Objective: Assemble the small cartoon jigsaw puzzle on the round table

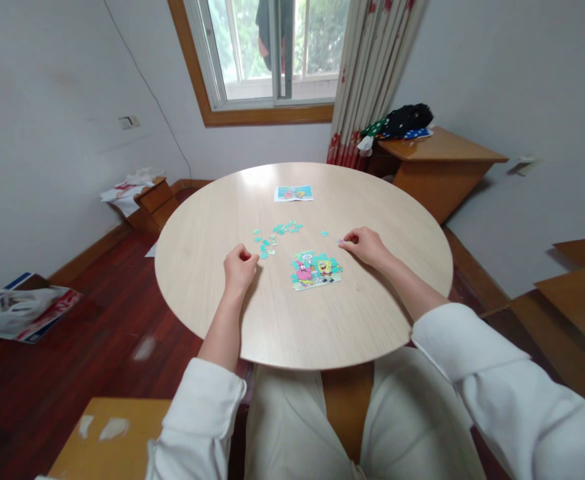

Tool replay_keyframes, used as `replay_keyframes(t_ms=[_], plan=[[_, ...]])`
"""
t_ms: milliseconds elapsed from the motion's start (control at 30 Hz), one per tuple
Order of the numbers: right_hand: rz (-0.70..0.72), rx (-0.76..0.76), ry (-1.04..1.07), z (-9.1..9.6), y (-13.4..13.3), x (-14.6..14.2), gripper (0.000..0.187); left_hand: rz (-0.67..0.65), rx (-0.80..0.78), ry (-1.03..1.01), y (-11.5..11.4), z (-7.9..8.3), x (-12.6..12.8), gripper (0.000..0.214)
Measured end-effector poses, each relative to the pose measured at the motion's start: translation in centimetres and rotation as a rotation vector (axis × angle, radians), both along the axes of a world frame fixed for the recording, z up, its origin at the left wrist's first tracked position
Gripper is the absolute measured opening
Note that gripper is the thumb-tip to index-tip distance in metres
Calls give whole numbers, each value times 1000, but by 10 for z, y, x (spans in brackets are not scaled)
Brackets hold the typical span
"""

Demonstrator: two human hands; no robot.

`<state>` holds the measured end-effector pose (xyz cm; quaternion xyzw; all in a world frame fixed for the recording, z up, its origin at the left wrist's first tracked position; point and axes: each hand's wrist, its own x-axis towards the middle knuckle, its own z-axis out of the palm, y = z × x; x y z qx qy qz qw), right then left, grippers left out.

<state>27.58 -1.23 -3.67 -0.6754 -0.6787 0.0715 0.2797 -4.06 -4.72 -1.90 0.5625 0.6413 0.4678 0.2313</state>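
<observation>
A partly joined jigsaw puzzle (316,271) with pink and yellow cartoon figures on teal lies on the table in front of me. To its right, my right hand (367,245) pinches a small puzzle piece (341,243) with a pinkish tint, close to the tabletop. My left hand (241,268) rests on the table left of the puzzle, fingers curled closed; whatever they may hold is hidden. Beside it lie loose teal puzzle pieces (265,247), and more loose pieces (288,228) spread behind the puzzle. A single teal piece (325,233) sits apart, left of my right hand.
The round pale table (212,200) carries a printed reference picture (293,193) at its far side. A wooden desk (442,150) with dark cloth stands at back right. A cardboard box (107,437) is on the floor at lower left, and a window (277,53) is ahead.
</observation>
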Motion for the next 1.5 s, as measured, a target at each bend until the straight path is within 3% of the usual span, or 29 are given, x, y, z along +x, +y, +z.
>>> replay_keyframes(t_ms=[233, 533, 800, 967, 1100, 1333, 1500], plan=[[8, -39, 70, 4, 6, 1, 10, 2, -1, -15, -2, 2, 1, 30], [45, 115, 325, -8, -9, -5, 17, -4, 7, -32, -1, 0, 0, 28], [80, 160, 356, -5, -12, -11, 17, -20, 39, -57, 0, -1, 0, 24], [174, 140, 587, 5, -19, -38, 22, -151, 75, -142, 4, -8, 1, 13], [262, -19, 867, 12, -26, -74, 22, -290, 85, -210, 6, -12, 4, 7], [276, -175, 1045, 24, -36, -118, 26, -428, 92, -269, 2, -13, 10, 10], [265, -196, 1129, 21, -40, -134, 25, -502, 67, -347, 0, -14, 13, 27]])
